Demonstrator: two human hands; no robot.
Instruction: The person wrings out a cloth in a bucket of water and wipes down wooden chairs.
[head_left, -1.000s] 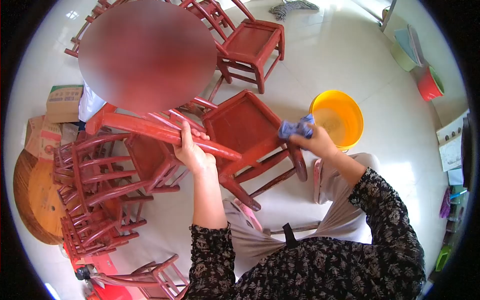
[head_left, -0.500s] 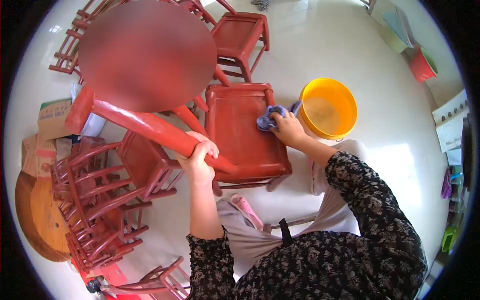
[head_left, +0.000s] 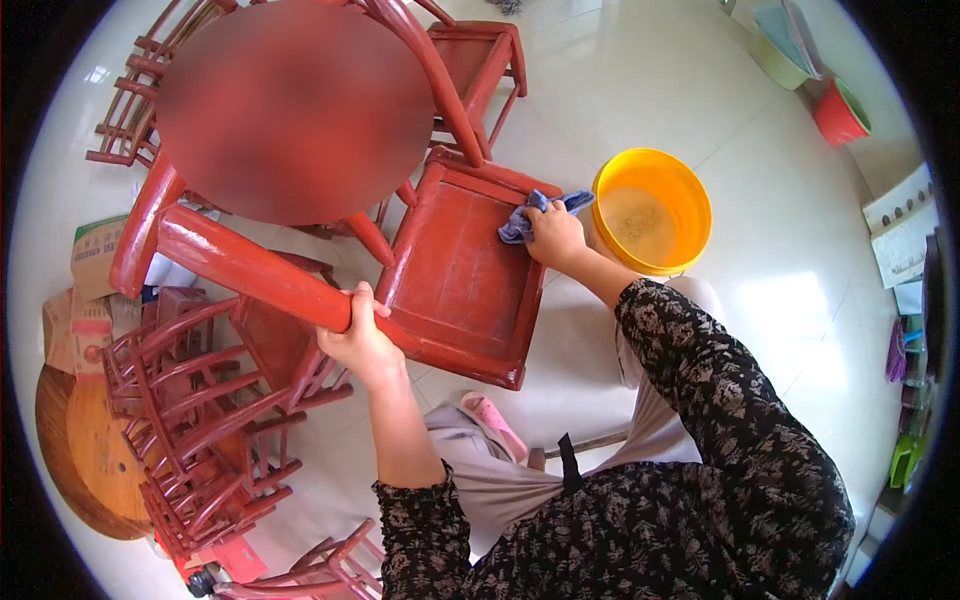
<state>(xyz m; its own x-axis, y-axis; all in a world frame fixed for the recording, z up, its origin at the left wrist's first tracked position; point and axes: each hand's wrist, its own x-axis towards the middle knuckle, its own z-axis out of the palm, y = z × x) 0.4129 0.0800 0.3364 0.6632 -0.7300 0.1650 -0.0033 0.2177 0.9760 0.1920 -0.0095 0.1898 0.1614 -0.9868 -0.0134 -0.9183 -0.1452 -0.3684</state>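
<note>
A red wooden armchair (head_left: 458, 270) stands in front of me, its seat turned at a slant. My left hand (head_left: 365, 340) is wrapped round the front end of its thick armrest (head_left: 255, 262). In my right hand (head_left: 555, 235) is a crumpled blue-grey cloth (head_left: 516, 226), pressed against the seat's right edge near the back. A yellow bucket (head_left: 703, 215) with cloudy water stands just right of that hand. A blurred oval hides most of the chair's back.
Stacked red chairs (head_left: 195, 400) and a round wooden tabletop (head_left: 75, 455) are at left, below cardboard boxes (head_left: 95, 255). Another red chair (head_left: 475, 65) stands behind. A red basin (head_left: 840, 112) is by the right wall. A pink slipper (head_left: 495, 425) shows near my legs.
The armchair has turned, its front swinging left, and its armrest has shifted left with my left hand. My right hand and the cloth have moved slightly left and up along the seat edge.
</note>
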